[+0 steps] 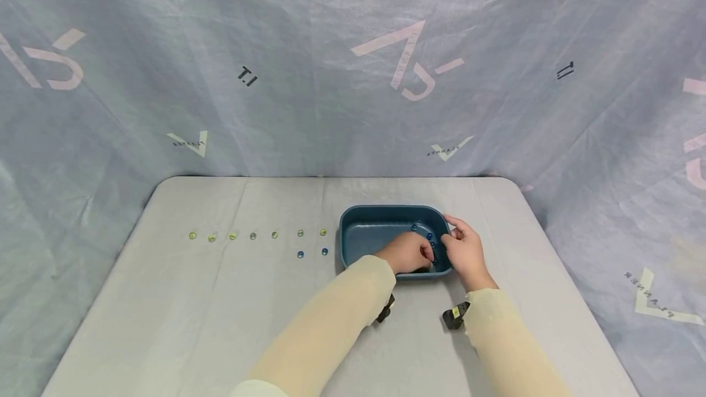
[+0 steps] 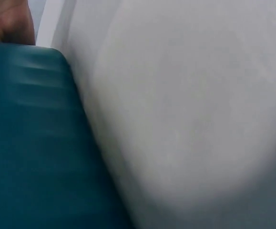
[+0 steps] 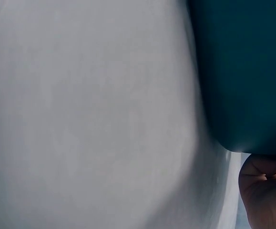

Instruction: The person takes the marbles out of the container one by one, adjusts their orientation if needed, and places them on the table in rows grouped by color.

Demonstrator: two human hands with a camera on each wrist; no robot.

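A dark blue plastic bin point(image 1: 364, 207) stands on the table, tilted or flat I cannot tell. Several small blue glass marbles point(image 1: 429, 236) lie at its right end. My left hand point(image 1: 407, 251) reaches over the near rim into the bin, fingers bent down beside the marbles; whether it pinches one is hidden. With the thumb inside and fingers outside, my right hand point(image 1: 465, 251) grips the bin's right rim. Both wrist views show mostly the bin's outer wall point(image 2: 28, 124), and the right one shows part of the right hand point(image 3: 266, 191).
Left of the bin, several yellow-green marbles point(image 1: 253, 236) lie spaced out in a row on the white-covered table point(image 1: 165, 311). Two blue marbles point(image 1: 300, 255) sit below the row's right end. A grey-blue cloth curtain point(image 1: 314, 109) hangs behind and at both sides.
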